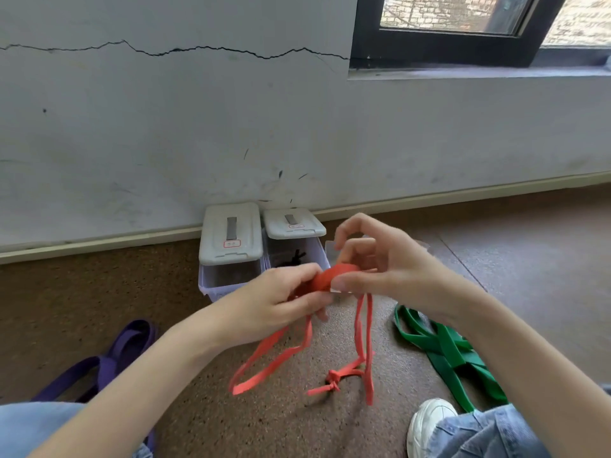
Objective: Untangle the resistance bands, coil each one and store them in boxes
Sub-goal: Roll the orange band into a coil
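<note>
Red resistance band (334, 276) partly coiled, held above the floor in front of two lidded boxes.

The left hand (281, 297) pinches the small red roll while the right hand (380, 269) holds its other side, fingers curled around it; long loops and a knot (333, 380) hang loose, so coiling appears unfinished. The purple band (109, 361) and green band (446, 352) lie uncoiled on the floor. The left box (229, 246) and right box (294, 239) are closed; something dark shows inside the right one, unidentifiable.

Cracked pale wall (165, 127), black-framed window (446, 44) upper right, pale skirting board (99, 244), speckled brown floor (99, 309)
</note>
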